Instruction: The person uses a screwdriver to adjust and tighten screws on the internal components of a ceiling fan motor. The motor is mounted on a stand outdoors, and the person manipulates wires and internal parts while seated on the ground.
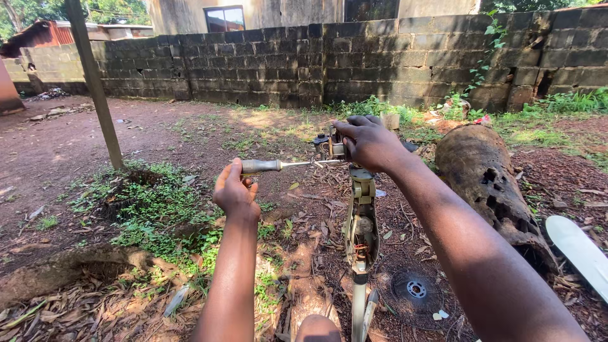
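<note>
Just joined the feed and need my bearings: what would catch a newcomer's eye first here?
Centre frame, the left hand drives a screwdriver sideways into the top of an opened fan stand, which the right hand grips from above. A rotted log lies to the right, a dark round grille on the leaf litter below, and a block wall closes off the yard behind.

In a dirt yard, a left hand (235,190) grips a screwdriver (278,165), tip pointing toward three o'clock at a motor (329,145) clasped by the right hand (370,142); a log (487,183) lies at three o'clock.
</note>
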